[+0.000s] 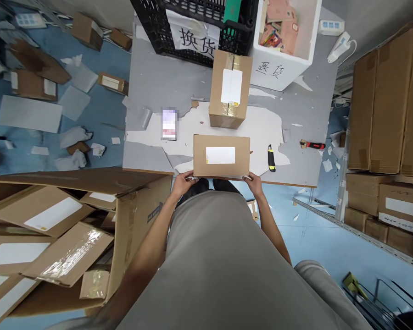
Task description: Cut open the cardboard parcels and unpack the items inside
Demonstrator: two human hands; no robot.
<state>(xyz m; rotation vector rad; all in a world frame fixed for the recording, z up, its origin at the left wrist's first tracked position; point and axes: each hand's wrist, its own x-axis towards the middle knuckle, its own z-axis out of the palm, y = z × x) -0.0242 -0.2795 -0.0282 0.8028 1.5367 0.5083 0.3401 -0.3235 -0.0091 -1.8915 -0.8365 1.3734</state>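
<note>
A brown cardboard box (201, 151) with a white label lies at the table's front edge, right before my body. My left hand (183, 184) grips its near left corner, and my right hand (253, 183) grips its near right corner. The fingers of both hands are partly hidden beneath the box. Behind it stands a second taped carton (217, 87), also bearing a white label. To the right lie a yellow-and-black box cutter (271, 158) and, farther off, a red-and-black knife (312, 145). A phone (169, 123) with a lit screen rests at the left.
A black plastic crate (192, 57) and a white foam bin (278, 73) stand at the table's back. At left, a large open carton (141, 220) holds several parcels. Stacked cartons (385, 105) fill the right-hand shelving. Scraps and packaging (30, 114) litter the blue floor.
</note>
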